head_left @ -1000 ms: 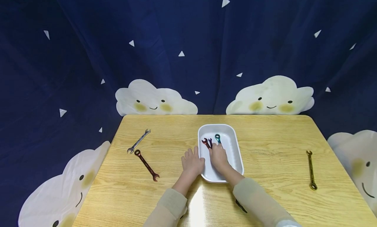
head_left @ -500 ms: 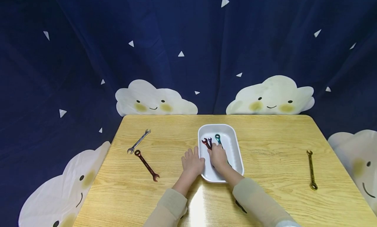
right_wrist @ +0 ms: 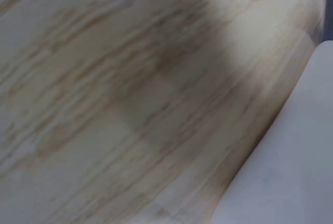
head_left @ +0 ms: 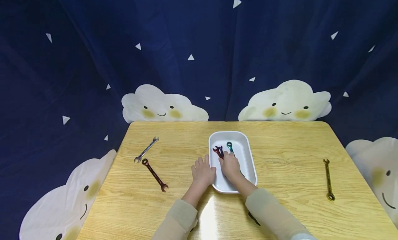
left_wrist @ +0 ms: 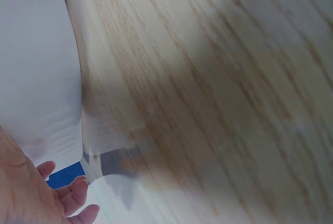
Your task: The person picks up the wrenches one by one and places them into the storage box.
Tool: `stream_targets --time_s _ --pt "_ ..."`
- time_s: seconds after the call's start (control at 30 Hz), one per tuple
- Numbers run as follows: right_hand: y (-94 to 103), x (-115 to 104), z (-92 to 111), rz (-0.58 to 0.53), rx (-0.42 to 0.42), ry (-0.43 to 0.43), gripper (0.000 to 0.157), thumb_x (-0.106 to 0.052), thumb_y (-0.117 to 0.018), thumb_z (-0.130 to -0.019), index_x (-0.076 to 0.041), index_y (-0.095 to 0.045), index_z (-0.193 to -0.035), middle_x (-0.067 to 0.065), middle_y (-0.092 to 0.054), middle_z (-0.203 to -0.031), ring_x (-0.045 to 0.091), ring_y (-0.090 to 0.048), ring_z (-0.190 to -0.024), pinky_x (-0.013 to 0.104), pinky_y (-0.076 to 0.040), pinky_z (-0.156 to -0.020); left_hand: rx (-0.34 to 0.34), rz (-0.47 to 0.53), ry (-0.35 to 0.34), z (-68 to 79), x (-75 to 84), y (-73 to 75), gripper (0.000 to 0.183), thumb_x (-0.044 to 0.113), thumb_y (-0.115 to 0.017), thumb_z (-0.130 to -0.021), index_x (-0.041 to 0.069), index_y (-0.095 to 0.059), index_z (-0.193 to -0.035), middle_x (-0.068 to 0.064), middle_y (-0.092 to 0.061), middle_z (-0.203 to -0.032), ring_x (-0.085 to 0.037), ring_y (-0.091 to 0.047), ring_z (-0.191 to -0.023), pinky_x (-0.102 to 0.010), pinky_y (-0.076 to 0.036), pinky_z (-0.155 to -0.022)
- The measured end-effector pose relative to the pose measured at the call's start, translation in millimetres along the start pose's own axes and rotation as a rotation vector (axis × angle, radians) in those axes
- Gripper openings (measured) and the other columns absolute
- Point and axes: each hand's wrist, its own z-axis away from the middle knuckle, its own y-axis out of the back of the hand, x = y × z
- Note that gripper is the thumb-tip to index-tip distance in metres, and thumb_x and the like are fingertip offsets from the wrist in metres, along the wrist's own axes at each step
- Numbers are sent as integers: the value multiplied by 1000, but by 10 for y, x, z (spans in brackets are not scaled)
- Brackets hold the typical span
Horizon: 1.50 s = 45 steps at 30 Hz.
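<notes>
My right hand (head_left: 231, 166) reaches into a white tray (head_left: 252, 164), fingers curled down over a small purple wrench (head_left: 221, 150), which it grips. Its lower part is hidden under the hand. Just left of it, a red wrench (head_left: 216, 150) shows its open jaw near my thumb. A teal wrench (head_left: 229, 146) runs beneath the hand, its ring end toward the tray's far side. My left hand (head_left: 203, 170) rests against the tray's left rim with fingers loosely extended. In the left wrist view, those fingers (left_wrist: 78, 195) lie beside the tray's wall. The right wrist view shows no hand.
On the wooden table (head_left: 280, 139), a silver wrench (head_left: 147, 150) and a dark red wrench (head_left: 155, 175) lie at the left. Far to the right lies a gold wrench (head_left: 328, 180). A dark object (head_left: 254, 218) is partly covered by my right sleeve.
Inside the tray, the purple wrench's head has shifted slightly left, closer to the red wrench. My hands and the tray stay nearly in place.
</notes>
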Motion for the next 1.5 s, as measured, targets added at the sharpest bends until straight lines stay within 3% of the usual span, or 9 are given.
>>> stream_targets --time_s 0.37,0.73,1.17,1.5 --pt "125 13 -22 -27 -4 -77 34 -29 -61 -84 -1 -61 -103 19 -55 -82 34 -57 -62 43 -46 -51 3 6 -6 -2 5 -3 47 31 -47 -83 9 -40 -124 -14 -43 -103 -29 -40 -93 -43 -35 -77" --pt "328 40 -18 -61 35 -53 34 -26 -61 -82 -7 -62 -110 15 -61 -96 33 -61 -80 44 -48 -62 -7 17 -5 9 10 10 48 31 -48 -84 9 -39 -126 -15 -43 -105 -29 -40 -93 -43 -35 -77" --pt "513 137 53 -151 153 124 31 -15 -63 -80 -3 -63 -108 17 -60 -102 34 -58 -89 45 -44 -79 11 22 -12 11 4 11 49 30 -49 -83 8 -40 -126 -16 -43 -106 -30 -41 -94 -44 -35 -77" --pt "659 329 61 -138 286 272 29 -8 -64 -78 -2 -62 -105 16 -60 -102 34 -55 -96 48 -38 -85 -1 31 -5 17 -3 23 49 30 -48 -83 9 -39 -126 -16 -42 -106 -29 -40 -93 -44 -35 -78"
